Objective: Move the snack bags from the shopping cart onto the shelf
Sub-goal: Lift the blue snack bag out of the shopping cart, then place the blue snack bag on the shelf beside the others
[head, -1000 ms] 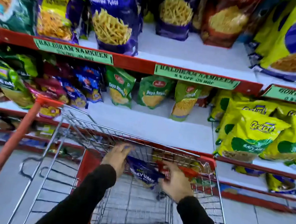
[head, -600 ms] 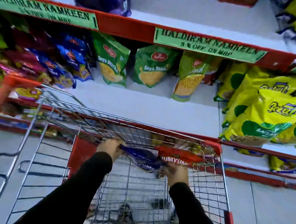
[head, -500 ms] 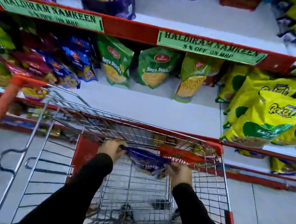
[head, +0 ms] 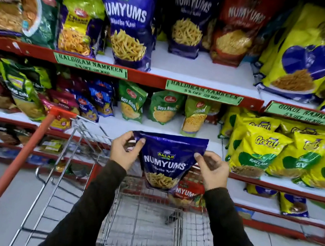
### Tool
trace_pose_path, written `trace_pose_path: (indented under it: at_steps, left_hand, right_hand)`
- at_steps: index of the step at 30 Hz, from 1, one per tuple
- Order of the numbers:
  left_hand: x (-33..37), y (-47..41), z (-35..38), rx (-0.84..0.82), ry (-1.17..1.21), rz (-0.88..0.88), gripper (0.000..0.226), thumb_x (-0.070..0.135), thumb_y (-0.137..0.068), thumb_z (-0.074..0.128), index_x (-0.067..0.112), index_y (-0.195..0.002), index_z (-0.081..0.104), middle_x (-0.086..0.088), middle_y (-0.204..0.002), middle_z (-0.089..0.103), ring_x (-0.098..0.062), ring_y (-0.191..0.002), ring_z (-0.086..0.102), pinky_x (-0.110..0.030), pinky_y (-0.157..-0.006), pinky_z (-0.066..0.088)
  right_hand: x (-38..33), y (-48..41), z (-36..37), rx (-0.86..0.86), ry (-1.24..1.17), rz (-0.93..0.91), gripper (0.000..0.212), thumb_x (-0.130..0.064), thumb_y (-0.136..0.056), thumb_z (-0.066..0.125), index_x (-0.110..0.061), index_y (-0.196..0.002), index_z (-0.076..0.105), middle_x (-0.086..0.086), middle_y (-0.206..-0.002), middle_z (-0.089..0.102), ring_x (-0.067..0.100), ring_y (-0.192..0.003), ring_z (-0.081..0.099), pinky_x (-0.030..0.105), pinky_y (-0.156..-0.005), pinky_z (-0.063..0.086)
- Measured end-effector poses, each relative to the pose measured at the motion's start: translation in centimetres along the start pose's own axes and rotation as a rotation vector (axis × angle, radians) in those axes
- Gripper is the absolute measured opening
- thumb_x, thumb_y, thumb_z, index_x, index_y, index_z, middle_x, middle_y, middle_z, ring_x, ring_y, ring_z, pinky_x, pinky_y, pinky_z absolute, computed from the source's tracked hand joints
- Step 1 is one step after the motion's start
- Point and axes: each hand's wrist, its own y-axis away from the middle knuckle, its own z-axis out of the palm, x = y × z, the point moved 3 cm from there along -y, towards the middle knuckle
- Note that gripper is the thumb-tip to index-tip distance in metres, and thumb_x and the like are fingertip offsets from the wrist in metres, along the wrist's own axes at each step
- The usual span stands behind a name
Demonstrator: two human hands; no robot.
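I hold a blue Numyums snack bag (head: 165, 161) upright above the wire shopping cart (head: 140, 230). My left hand (head: 124, 152) pinches its top left corner and my right hand (head: 210, 169) grips its right edge. A red Numyums bag (head: 187, 193) lies in the cart's far end, partly hidden behind the blue one. On the top shelf (head: 203, 74) stand a matching blue Numyums bag (head: 128, 21), a second blue one (head: 189, 20) and a red one (head: 236, 28), with bare white shelf in front of them.
The cart's red handle bar (head: 14, 167) runs diagonally at left. The middle shelf (head: 118, 124) holds green Soya Sticks packs (head: 132, 101) and yellow Gokul bags (head: 259, 151). Large yellow bags (head: 308, 54) fill the top right. Lower shelves and grey floor lie beyond the cart.
Both hands have lifted the blue bag out of the cart's far end and turned it upright, face toward me. My view has tilted up to show the top shelf.
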Motion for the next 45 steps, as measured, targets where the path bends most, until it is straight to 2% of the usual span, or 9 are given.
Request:
trace_pose_path:
  at_steps: [10, 14, 17, 19, 24, 28, 32, 37, 45]
  left_hand:
    - [17.3, -8.0, 4.4, -0.015, 0.538, 0.154, 0.001, 0.021, -0.077, 0.071, 0.022, -0.076, 0.070, 0.009, -0.077, 0.074, -0.005, -0.073, 0.065, -0.018, -0.065, 0.055]
    - [21.9, -12.0, 6.5, 0.063, 0.662, 0.095, 0.054, 0.038, -0.069, 0.077, 0.007, -0.112, 0.066, -0.010, -0.113, 0.071, -0.024, -0.111, 0.064, -0.042, -0.100, 0.051]
    - [25.0, -14.5, 7.7, 0.089, 0.607, 0.114, 0.023, 0.038, -0.075, 0.073, 0.020, -0.090, 0.076, 0.006, -0.096, 0.076, -0.008, -0.100, 0.068, -0.026, -0.093, 0.054]
    - [26.2, -16.2, 8.2, 0.157, 0.565, 0.097, 0.042, 0.038, -0.078, 0.071, 0.010, -0.109, 0.068, -0.002, -0.113, 0.070, -0.016, -0.112, 0.063, -0.030, -0.101, 0.048]
    - [27.9, -20.1, 9.6, 0.179, 0.550, 0.078, 0.053, 0.034, -0.081, 0.069, 0.000, -0.121, 0.061, -0.013, -0.124, 0.064, -0.024, -0.118, 0.059, -0.036, -0.108, 0.042]
    - [27.2, -22.5, 10.5, 0.184, 0.518, 0.050, 0.017, 0.032, -0.084, 0.065, 0.017, -0.080, 0.071, -0.004, -0.089, 0.071, -0.020, -0.091, 0.059, -0.035, -0.093, 0.048]
    - [26.0, -24.3, 11.4, 0.268, 0.599, -0.072, 0.046, 0.030, -0.084, 0.066, 0.004, -0.122, 0.060, -0.012, -0.126, 0.064, -0.024, -0.116, 0.059, -0.037, -0.109, 0.041]
    - [25.9, -26.6, 12.6, 0.341, 0.689, -0.107, 0.050, 0.021, -0.085, 0.066, -0.002, -0.127, 0.054, -0.016, -0.134, 0.058, -0.025, -0.121, 0.054, -0.028, -0.103, 0.035]
    - [24.1, -30.2, 12.4, 0.314, 0.455, -0.056, 0.035, 0.038, -0.082, 0.062, 0.013, -0.106, 0.067, 0.001, -0.101, 0.077, -0.007, -0.098, 0.065, -0.029, -0.100, 0.036]
  right_hand:
    - [-15.7, -10.4, -0.9, 0.118, -0.275, -0.312, 0.016, -0.010, -0.079, 0.074, -0.023, -0.072, 0.069, -0.017, -0.065, 0.074, -0.004, -0.064, 0.063, 0.012, -0.063, 0.051]
    - [-20.5, -15.2, -0.7, 0.086, -0.312, -0.341, 0.008, -0.015, -0.080, 0.074, -0.021, -0.079, 0.068, -0.010, -0.072, 0.075, -0.002, -0.069, 0.066, 0.016, -0.065, 0.054]
    - [-22.7, -18.5, -0.1, 0.089, -0.313, -0.360, 0.019, -0.014, -0.081, 0.073, -0.001, -0.094, 0.068, 0.010, -0.088, 0.072, 0.001, -0.071, 0.065, 0.015, -0.066, 0.053]
    - [-23.5, -20.4, 0.5, 0.071, -0.340, -0.315, 0.030, -0.015, -0.082, 0.073, 0.006, -0.101, 0.066, 0.016, -0.093, 0.070, 0.009, -0.073, 0.065, 0.021, -0.064, 0.053]
    - [-24.7, -24.6, 1.5, 0.066, -0.349, -0.287, 0.007, -0.010, -0.081, 0.073, -0.012, -0.082, 0.067, 0.015, -0.089, 0.070, 0.014, -0.073, 0.063, 0.034, -0.076, 0.053]
    - [-24.3, -27.4, 2.3, 0.058, -0.338, -0.250, 0.010, -0.014, -0.079, 0.075, -0.020, -0.076, 0.066, 0.001, -0.082, 0.071, 0.013, -0.075, 0.068, 0.034, -0.080, 0.056]
    - [-23.1, -29.4, 3.5, 0.058, -0.321, -0.180, 0.013, -0.019, -0.077, 0.077, -0.021, -0.079, 0.064, 0.005, -0.086, 0.070, 0.023, -0.089, 0.067, 0.037, -0.089, 0.054]
    - [-22.3, -32.1, 4.8, 0.066, -0.275, -0.183, 0.012, -0.016, -0.078, 0.075, -0.017, -0.071, 0.066, 0.001, -0.067, 0.070, 0.015, -0.068, 0.063, 0.020, -0.069, 0.052]
    - [-20.8, -35.6, 7.0, 0.097, -0.244, -0.085, 0.015, -0.012, -0.074, 0.079, -0.014, -0.077, 0.065, 0.023, -0.103, 0.071, 0.036, -0.094, 0.067, 0.049, -0.095, 0.053]
